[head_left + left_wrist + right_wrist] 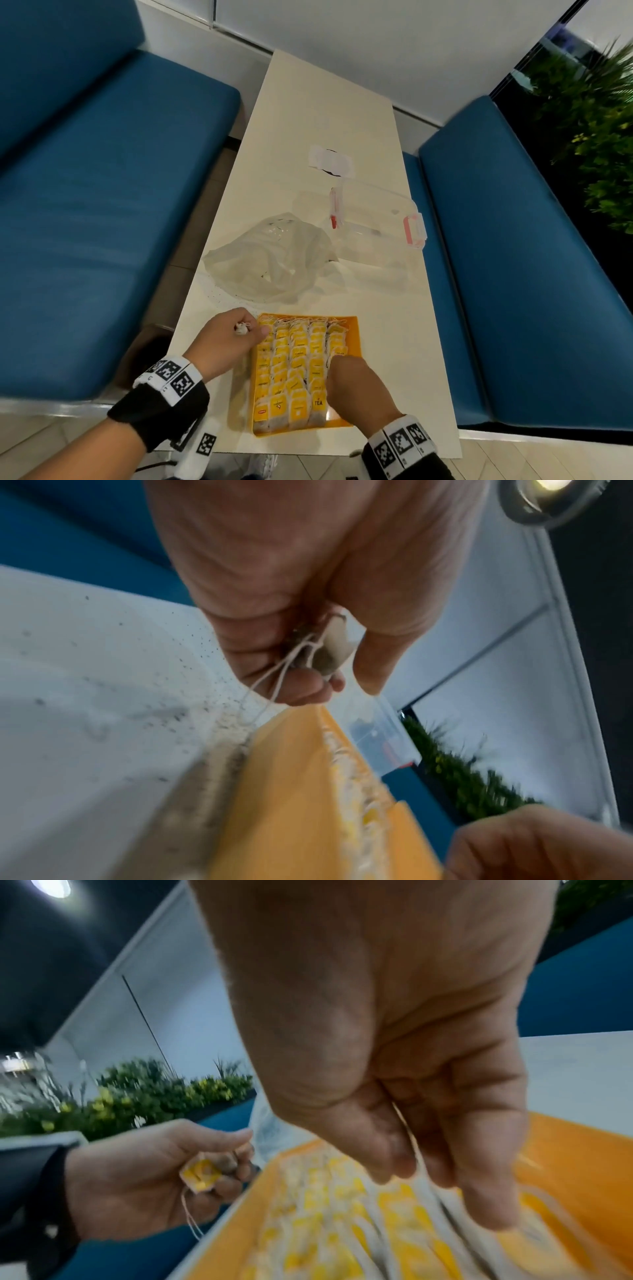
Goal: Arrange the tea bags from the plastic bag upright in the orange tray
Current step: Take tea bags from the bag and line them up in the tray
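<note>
**One tea bag left in hand, five rows standing in the tray**

One tea bag point(200, 1175) is kept clenched in the left hand point(229, 337) at the tray's far left corner, its string dangling, probably held ready for the next gap. The right hand point(356, 383) is lowered into the orange tray point(352, 339), its fingertips pinching the top of a bag in the right-hand row, apparently so that it is set upright among its neighbours. Five rows of tea bags point(298, 366) can be counted, packed tightly; a count of single bags cannot be made. One crumpled plastic bag point(270, 260) is left beyond the tray on the tabletop point(394, 342), seemingly emptied, with one clear lidded box point(376, 216) beside it.
</note>
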